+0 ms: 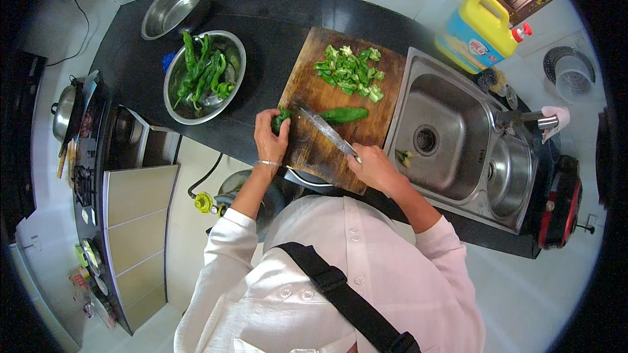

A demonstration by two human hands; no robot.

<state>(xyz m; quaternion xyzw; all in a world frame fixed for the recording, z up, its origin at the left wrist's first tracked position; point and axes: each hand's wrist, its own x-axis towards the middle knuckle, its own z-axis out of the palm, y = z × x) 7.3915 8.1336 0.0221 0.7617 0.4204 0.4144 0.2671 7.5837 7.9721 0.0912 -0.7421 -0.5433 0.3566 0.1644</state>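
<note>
My right hand (374, 168) is closed round the handle of a kitchen knife (329, 133), whose blade points up and left across the wooden cutting board (314, 78). At the board's left edge my left hand (270, 136) has its fingers wrapped round a piece of green pepper (280, 119). Just right of the blade lies a longer green pepper (345, 115). Chopped green pepper pieces (351, 70) are heaped on the upper part of the board. Left of the board, a steel bowl (241, 85) holds several whole green peppers (201, 73).
An empty-looking steel basin (174, 8) stands at the back left. To the right is a double steel sink (445, 108) with pepper scraps (405, 157) in it. A yellow jug (481, 29) stands behind the sink; a red and black appliance (561, 204) sits far right.
</note>
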